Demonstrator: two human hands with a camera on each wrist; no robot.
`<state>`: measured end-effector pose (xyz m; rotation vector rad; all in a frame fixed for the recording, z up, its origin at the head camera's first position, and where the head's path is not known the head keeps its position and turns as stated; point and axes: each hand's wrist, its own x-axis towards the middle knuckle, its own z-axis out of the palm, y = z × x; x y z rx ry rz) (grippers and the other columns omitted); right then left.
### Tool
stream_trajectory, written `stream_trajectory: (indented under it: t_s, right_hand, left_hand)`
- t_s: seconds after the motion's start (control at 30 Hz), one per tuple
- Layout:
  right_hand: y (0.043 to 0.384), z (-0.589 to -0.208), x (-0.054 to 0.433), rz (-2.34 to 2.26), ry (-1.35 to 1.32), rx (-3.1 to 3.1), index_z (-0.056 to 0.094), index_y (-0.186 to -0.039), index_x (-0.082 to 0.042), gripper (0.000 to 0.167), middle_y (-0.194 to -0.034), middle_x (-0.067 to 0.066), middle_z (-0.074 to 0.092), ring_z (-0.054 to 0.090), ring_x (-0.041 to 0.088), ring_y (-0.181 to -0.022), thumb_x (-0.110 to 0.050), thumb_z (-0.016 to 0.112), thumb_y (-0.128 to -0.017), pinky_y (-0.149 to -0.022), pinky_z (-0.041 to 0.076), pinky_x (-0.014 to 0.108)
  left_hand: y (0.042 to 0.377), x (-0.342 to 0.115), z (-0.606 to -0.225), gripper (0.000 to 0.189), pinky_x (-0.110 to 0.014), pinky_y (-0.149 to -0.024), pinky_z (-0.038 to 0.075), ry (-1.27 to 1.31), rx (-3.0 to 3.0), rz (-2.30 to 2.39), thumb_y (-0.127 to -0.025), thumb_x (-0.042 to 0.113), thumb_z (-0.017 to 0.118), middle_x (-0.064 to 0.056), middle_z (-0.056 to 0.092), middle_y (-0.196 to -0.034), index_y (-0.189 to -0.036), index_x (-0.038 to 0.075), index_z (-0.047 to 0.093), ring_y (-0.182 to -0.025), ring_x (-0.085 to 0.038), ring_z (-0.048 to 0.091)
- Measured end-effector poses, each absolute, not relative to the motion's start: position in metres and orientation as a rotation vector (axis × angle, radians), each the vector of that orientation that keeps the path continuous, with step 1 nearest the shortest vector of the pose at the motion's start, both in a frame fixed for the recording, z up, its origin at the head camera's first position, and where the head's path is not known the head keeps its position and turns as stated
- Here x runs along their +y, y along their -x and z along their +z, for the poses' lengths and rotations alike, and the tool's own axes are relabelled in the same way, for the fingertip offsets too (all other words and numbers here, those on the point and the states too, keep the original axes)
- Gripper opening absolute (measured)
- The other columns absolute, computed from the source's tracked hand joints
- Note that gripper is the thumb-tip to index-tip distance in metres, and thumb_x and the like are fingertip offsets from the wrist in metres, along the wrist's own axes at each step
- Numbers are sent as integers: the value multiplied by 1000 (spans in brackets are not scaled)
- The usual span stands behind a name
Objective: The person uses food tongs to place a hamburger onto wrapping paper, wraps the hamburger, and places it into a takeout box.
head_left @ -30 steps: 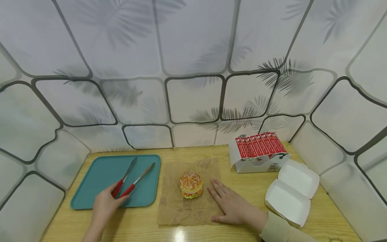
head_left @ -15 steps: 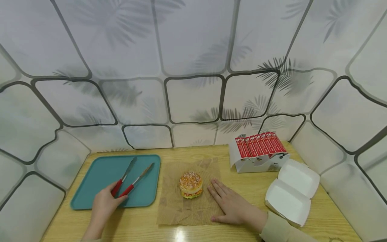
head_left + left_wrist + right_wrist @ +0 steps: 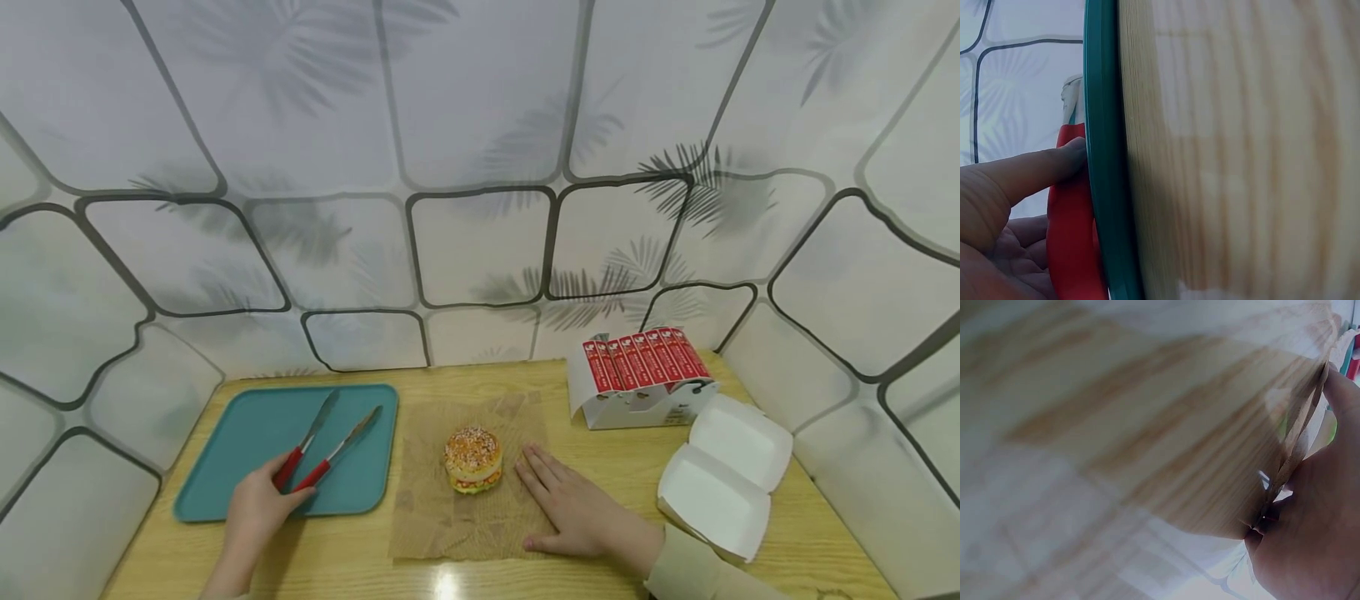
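Note:
My left hand (image 3: 258, 500) holds a pair of tongs (image 3: 311, 476) by their red handles, thumb on one arm and fingers at the other. The metal arms spread in a V over the teal tray (image 3: 225, 442). In the left wrist view the thumb presses a red handle (image 3: 1071, 212) right beside the tray's rim (image 3: 1100, 125). My right hand (image 3: 570, 508) lies flat, fingers spread, on the right edge of a brown paper sheet (image 3: 435, 533). A sesame-bun burger (image 3: 473, 460) sits on that paper, just left of the right fingertips. The right wrist view shows the hand (image 3: 1310, 531) against the paper's edge.
At the back right stands a white carton (image 3: 637, 410) packed with several red boxes (image 3: 648, 360). In front of it, an opened white clamshell box (image 3: 716, 500) lies on the wooden table (image 3: 337, 558). Patterned walls (image 3: 480, 242) enclose the back and sides.

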<state>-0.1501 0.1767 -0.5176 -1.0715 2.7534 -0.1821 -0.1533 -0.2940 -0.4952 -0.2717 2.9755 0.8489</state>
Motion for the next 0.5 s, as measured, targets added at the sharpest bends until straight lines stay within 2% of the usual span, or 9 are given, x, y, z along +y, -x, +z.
stream_trajectory:
  t_s: [0.23, 0.5]
  right_hand:
    - [151, -524, 178, -203, 1099, 2771, 27, -167, -2, 107, -175, 25, 20, 23, 42, -163, -81, 46, -97, -127, 39, 56]
    - [151, -523, 178, -145, 1078, 2772, 28, -167, -3, 107, -176, 24, 19, 23, 40, -164, -82, 46, -96, -125, 43, 54]
  left_hand:
    - [152, -296, -492, 79, -61, -95, 59, 322, 2942, 950, -86, 26, 89, -40, 60, -139, -143, -16, 54, -121, -56, 63]
    - [151, -292, -486, 57, -61, -101, 59, 351, 3019, 1022, -98, 18, 76, -35, 65, -137, -142, -12, 58, -124, -52, 65]
